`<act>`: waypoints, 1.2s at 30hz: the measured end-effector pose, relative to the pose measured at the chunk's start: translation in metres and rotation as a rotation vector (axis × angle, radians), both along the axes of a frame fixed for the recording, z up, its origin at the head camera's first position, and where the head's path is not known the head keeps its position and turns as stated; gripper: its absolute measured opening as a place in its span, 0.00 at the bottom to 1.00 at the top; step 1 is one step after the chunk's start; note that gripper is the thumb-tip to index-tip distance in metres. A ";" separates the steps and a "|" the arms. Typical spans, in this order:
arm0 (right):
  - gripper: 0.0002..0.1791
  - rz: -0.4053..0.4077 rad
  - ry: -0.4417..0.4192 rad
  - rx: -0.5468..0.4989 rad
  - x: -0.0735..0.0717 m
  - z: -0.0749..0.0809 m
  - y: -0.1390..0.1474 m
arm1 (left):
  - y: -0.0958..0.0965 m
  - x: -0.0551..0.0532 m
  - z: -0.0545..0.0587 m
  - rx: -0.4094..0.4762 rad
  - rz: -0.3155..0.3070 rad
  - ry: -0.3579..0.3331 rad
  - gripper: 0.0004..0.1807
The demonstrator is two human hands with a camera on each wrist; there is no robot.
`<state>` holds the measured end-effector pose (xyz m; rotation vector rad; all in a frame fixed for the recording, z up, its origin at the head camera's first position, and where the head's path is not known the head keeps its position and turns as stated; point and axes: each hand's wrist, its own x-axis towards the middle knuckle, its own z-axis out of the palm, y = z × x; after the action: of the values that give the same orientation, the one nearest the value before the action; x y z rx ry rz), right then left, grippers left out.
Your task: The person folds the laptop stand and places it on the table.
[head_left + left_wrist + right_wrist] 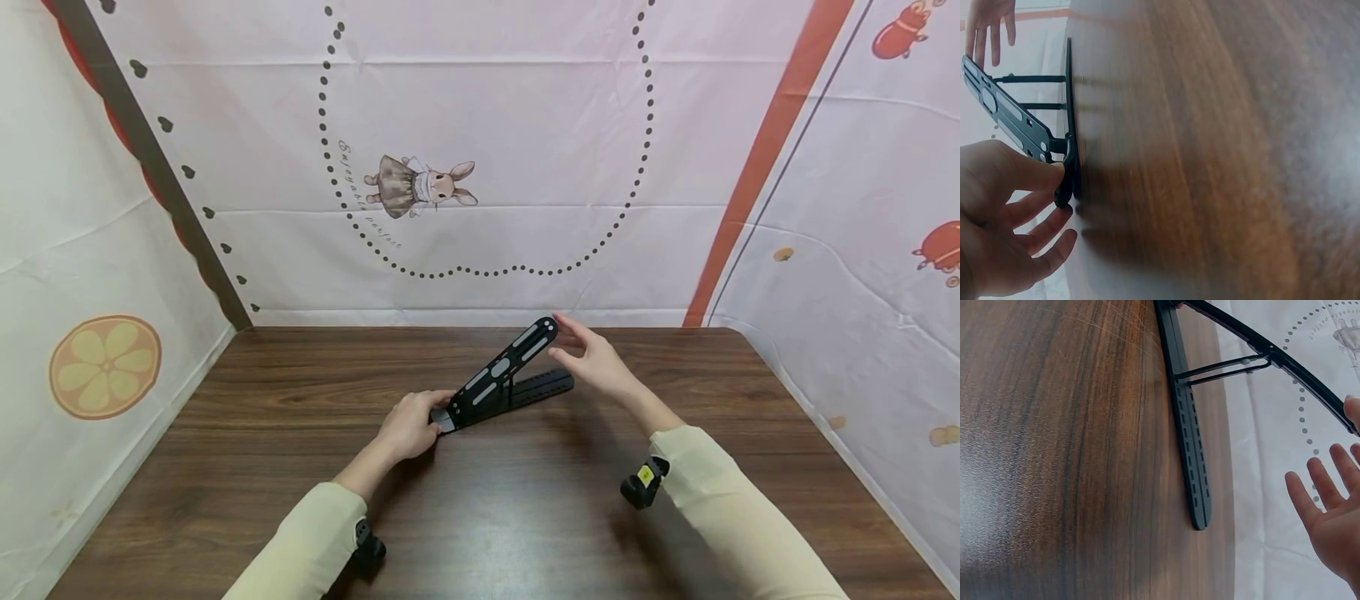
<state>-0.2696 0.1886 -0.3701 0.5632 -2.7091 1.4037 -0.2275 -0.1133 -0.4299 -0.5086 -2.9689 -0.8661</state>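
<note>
A black folding stand (pixel 501 367) is on the wooden table, its slotted base (pixel 1190 450) lying flat and its upper arm raised at a slant. A thin wire prop (pixel 1225 369) joins the two parts. At the hinge end, my left hand (pixel 408 425) pinches the stand with the thumb on top and fingers curled beneath, as the left wrist view shows. My right hand (pixel 596 362) is up at the raised tip of the arm, its fingers extended and fingertips right at that tip.
The wooden table (pixel 300 500) reaches back to a printed cloth wall (pixel 525 167). More cloth hangs on the left and right sides. Each wrist wears a small black camera, such as the right one (pixel 643 483).
</note>
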 end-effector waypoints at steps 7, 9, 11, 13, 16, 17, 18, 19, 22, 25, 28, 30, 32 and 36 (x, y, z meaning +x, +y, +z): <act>0.32 0.031 0.008 -0.015 0.000 0.003 0.001 | -0.003 -0.003 0.000 0.005 -0.018 -0.013 0.31; 0.31 0.034 0.003 -0.022 0.002 0.005 0.000 | -0.004 -0.004 -0.001 0.008 -0.026 -0.010 0.32; 0.30 0.036 -0.003 -0.032 0.006 0.011 -0.002 | -0.005 -0.006 -0.001 0.009 -0.036 -0.007 0.32; 0.28 0.032 -0.007 -0.042 0.012 0.018 -0.005 | -0.006 -0.007 -0.001 0.011 -0.042 -0.007 0.33; 0.28 0.025 -0.005 -0.051 0.021 0.027 -0.010 | -0.007 -0.009 0.000 0.009 -0.041 -0.016 0.34; 0.27 0.021 -0.003 -0.053 0.024 0.029 -0.011 | -0.008 -0.010 0.000 0.006 -0.038 -0.018 0.34; 0.27 0.015 -0.008 -0.062 0.024 0.030 -0.011 | -0.009 -0.010 0.000 0.005 -0.034 -0.019 0.33; 0.27 0.011 -0.010 -0.067 0.025 0.030 -0.012 | -0.009 -0.011 0.000 0.005 -0.027 -0.019 0.33; 0.26 0.007 -0.001 -0.080 0.027 0.030 -0.013 | -0.011 -0.012 0.000 0.006 -0.005 -0.018 0.31; 0.25 0.004 0.010 -0.092 0.028 0.030 -0.013 | -0.013 -0.014 0.001 0.008 0.040 -0.017 0.29; 0.25 0.000 0.020 -0.105 0.026 0.025 -0.012 | -0.017 -0.017 -0.001 0.004 0.090 -0.009 0.27; 0.25 -0.008 0.023 -0.112 0.020 0.016 -0.010 | -0.019 -0.019 -0.002 -0.002 0.121 0.003 0.25; 0.26 -0.009 0.036 -0.108 0.015 0.008 -0.008 | -0.022 -0.020 -0.002 -0.012 0.145 0.009 0.23; 0.25 -0.013 0.042 -0.114 0.021 0.013 -0.012 | -0.024 -0.021 -0.003 -0.051 0.184 0.018 0.18</act>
<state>-0.2491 0.1771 -0.3569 0.5592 -2.5756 1.5131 -0.2488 -0.1377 -0.4327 -0.2364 -2.9687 -0.7662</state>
